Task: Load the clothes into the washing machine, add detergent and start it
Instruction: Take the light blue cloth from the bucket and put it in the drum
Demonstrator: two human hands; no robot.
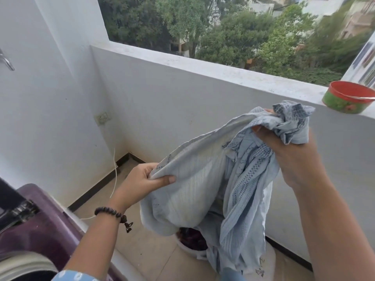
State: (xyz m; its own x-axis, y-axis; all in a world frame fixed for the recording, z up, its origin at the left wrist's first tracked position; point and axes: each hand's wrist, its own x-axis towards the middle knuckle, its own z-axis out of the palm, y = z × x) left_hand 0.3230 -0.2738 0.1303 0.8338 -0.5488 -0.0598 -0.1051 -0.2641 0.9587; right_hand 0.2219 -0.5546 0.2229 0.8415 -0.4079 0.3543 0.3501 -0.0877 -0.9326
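Note:
A pale blue garment (pixel 203 179) with a darker printed pattern hangs in the air between my two hands. My left hand (pixel 142 179) pinches one edge of the cloth, low and to the left. My right hand (pixel 292 155) grips a bunched part of it higher up on the right. The purple top-loading washing machine (pixel 46 230) stands at the lower left with its lid raised; part of its drum rim shows at the bottom edge. Below the hanging cloth a white basket (pixel 192 248) with dark clothes sits on the floor, largely hidden by the garment.
A red and green tub (pixel 349 98) stands on the white parapet ledge (pixel 203 65) at the right. A wall socket (pixel 103 118) and a thin white cord (pixel 115 175) are in the corner. A tap (pixel 6 59) juts from the left wall. The floor is beige tile.

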